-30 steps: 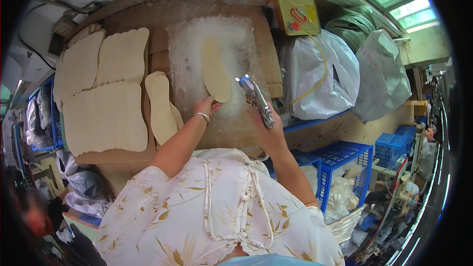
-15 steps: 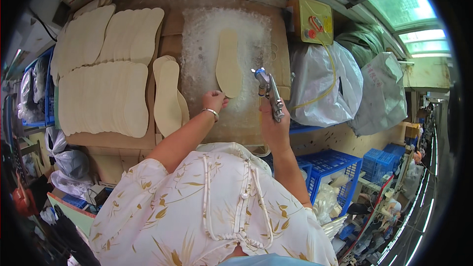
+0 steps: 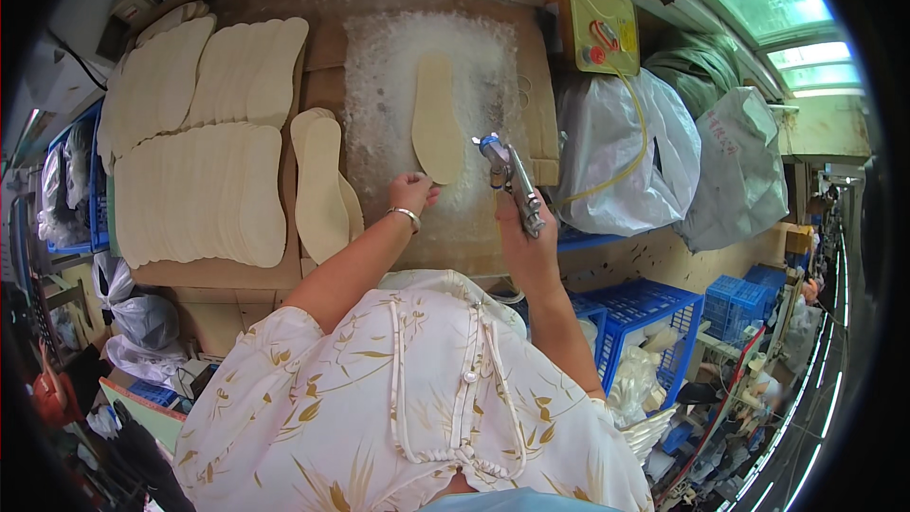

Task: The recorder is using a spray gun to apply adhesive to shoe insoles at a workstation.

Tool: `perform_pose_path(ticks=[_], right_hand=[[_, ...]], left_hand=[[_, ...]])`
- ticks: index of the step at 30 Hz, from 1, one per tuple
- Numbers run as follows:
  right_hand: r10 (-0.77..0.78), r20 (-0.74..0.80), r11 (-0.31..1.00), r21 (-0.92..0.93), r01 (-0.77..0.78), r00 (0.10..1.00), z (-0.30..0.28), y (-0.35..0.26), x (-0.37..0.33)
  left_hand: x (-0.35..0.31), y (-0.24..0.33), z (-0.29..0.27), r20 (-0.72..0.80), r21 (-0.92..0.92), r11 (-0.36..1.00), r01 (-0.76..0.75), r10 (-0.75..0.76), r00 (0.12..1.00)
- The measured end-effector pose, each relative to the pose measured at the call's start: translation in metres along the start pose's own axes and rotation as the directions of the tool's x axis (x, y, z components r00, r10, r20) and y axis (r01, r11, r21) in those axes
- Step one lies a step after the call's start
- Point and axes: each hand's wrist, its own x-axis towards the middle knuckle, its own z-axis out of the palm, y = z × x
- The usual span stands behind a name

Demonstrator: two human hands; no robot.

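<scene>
A single beige insole [image 3: 436, 114] lies on a patch of the cardboard coated with whitish, crusted residue [image 3: 379, 85]. At its near end, my left hand [image 3: 413, 192] has its fingers closed on the edge, with a metal bangle round the wrist. My right hand [image 3: 527, 232] grips a metal spray gun [image 3: 512, 175], its blue-ringed nozzle tilted toward the insole from the right. Left of the coated patch rests a small overlapping pile of insoles [image 3: 320, 190]. Farther left, several rows of overlapping insoles [image 3: 204, 194] cover the cardboard.
A yellow can [image 3: 592, 24] with a red cap stands at the back right, and a yellow hose [image 3: 640, 133] curves down from it. White plastic sacks [image 3: 616, 161] bulge along the right side. Below them is a blue crate [image 3: 645, 313]. Other people are visible at the far edges.
The spray gun's nozzle has swung slightly left, closer to the insole. My left hand stays at the insole's near end. The whole view has shifted a little.
</scene>
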Motion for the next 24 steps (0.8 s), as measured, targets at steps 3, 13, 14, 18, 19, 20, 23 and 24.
perform_pose_path(ticks=[3, 13, 14, 18, 19, 20, 23, 24], right_hand=[[0.014, -0.012, 0.999, -0.036, -0.015, 1.000, -0.006, 0.007, 0.002], [0.063, 0.026, 0.998, -0.029, -0.063, 0.998, -0.010, 0.002, -0.005], [0.011, 0.028, 0.999, -0.033, -0.010, 1.000, -0.009, 0.002, -0.006], [0.044, 0.034, 0.999, -0.022, -0.043, 0.998, -0.010, -0.004, -0.002], [0.043, 0.034, 0.999, -0.022, -0.042, 0.998, -0.010, -0.003, -0.002], [0.048, 0.008, 0.998, -0.042, -0.048, 0.999, -0.011, -0.002, -0.002], [0.047, 0.015, 0.998, -0.051, -0.046, 0.999, -0.011, 0.002, -0.006], [0.041, 0.043, 0.998, -0.042, -0.039, 0.998, -0.011, 0.002, -0.007]], left_hand=[[-0.002, 0.002, 0.002, -0.023, 0.005, 1.000, 0.002, -0.002, 1.000], [-0.002, 0.002, 0.001, -0.009, -0.003, 1.000, 0.007, -0.007, 1.000], [-0.003, 0.002, 0.001, -0.008, 0.009, 1.000, 0.000, 0.000, 1.000], [-0.005, 0.003, 0.003, -0.011, 0.015, 1.000, 0.001, -0.001, 1.000], [-0.005, 0.003, 0.003, -0.006, 0.017, 1.000, 0.001, -0.001, 1.000], [-0.005, 0.003, 0.002, -0.001, 0.019, 1.000, 0.001, -0.001, 1.000], [-0.003, 0.001, 0.001, 0.004, 0.019, 1.000, -0.007, 0.007, 1.000], [-0.003, 0.001, 0.002, 0.005, 0.019, 1.000, -0.006, 0.006, 1.000]])
